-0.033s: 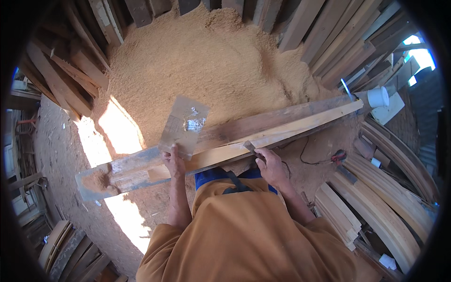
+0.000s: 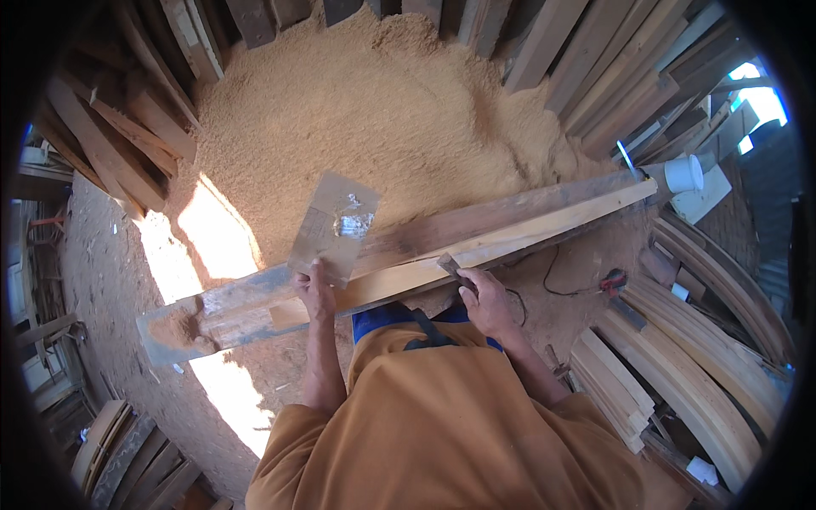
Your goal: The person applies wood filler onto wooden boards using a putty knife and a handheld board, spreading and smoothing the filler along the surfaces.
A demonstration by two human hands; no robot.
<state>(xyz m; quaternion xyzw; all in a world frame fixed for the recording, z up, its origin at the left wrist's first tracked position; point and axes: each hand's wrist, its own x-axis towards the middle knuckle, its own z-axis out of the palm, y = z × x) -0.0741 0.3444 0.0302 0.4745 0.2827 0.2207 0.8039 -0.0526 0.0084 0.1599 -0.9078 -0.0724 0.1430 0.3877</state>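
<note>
My left hand [image 2: 318, 291] pinches the near edge of a thin brownish rectangular board [image 2: 320, 229], tilted above the bench. A smear of white paste [image 2: 353, 224] lies on that board. In my right hand [image 2: 490, 303] is a small flat-bladed scraper [image 2: 449, 264], its broad end pointing away and to the left. The scraper is over or against a long pale wooden strip [image 2: 544, 229]; whether it touches cannot be made out. This strip lies lengthwise on a dark plank bench [image 2: 442, 229] in front of me.
Beyond the bench rises a sawdust heap [image 2: 340, 119], ringed by leaning timber [image 2: 586, 64]. A white bucket [image 2: 683, 175] stands near the bench's right end. Curved wooden pieces [image 2: 680, 365] are stacked at my right, by a red tool with a cord [image 2: 612, 282]. Sawdust [image 2: 170, 327] sits on the bench's left end.
My right hand and the scraper have shifted very slightly to the left. The left hand and its board stay nearly where they were.
</note>
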